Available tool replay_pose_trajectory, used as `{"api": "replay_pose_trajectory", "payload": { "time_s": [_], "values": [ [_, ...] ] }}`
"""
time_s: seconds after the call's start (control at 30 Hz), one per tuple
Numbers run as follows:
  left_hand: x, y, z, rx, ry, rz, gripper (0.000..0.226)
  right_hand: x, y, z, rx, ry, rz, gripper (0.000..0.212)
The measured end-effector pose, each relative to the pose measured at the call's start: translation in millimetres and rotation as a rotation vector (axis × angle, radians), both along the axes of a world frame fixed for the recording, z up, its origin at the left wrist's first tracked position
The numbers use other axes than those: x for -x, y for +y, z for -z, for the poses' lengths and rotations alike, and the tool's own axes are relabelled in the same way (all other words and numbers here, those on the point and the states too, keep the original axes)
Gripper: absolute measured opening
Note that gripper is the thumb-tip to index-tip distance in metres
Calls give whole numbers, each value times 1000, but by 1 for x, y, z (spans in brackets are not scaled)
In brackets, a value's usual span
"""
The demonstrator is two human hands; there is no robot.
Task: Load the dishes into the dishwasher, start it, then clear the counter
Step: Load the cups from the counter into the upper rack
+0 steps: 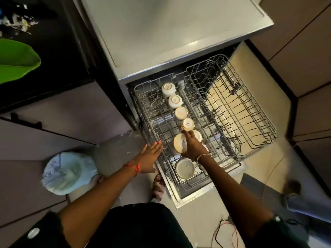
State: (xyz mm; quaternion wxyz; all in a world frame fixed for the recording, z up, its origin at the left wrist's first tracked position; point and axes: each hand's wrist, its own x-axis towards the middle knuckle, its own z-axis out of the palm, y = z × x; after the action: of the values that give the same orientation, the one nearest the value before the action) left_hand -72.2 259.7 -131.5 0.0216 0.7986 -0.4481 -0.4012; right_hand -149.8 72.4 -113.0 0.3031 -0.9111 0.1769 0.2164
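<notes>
Bowl [179,144] was tilted, base toward the camera, in the left half of the pulled-out rack [250,126], mid-frame. Right hand [192,147] had its grip closed on it, fingers curled over the bowl's right side. Fingertips reached up to the nearest cup; couldn't tell if they touched it. Four cups [175,101], bases up, ran in a diagonal line from the rack's back corner down to that hand. Second bowl [198,136] sat just behind the hand, mostly hidden. Third bowl [185,167] sat lower in the frame near the rack's front edge, apart from the hand.

Left hand [149,156] was flat with fingers straight, grip wide and holding nothing, fingertips at the rack's left rim.

Dishwasher [179,42] filled upper centre, with its door [176,199] dropped open under the rack. Lined bin [69,170] stood on the floor at lower left. Green object [18,61] lay on the black counter [53,51] at upper left. Loose red and black wires [225,233] lay on the floor at the bottom, right of centre.
</notes>
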Motion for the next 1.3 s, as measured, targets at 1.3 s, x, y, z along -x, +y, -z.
{"api": "replay_pose_trajectory", "payload": {
  "time_s": [1.3],
  "values": [
    [-73,106,-79,253,-107,-438,49,-121,51,-54,115,-435,-293,51]
  ]
}}
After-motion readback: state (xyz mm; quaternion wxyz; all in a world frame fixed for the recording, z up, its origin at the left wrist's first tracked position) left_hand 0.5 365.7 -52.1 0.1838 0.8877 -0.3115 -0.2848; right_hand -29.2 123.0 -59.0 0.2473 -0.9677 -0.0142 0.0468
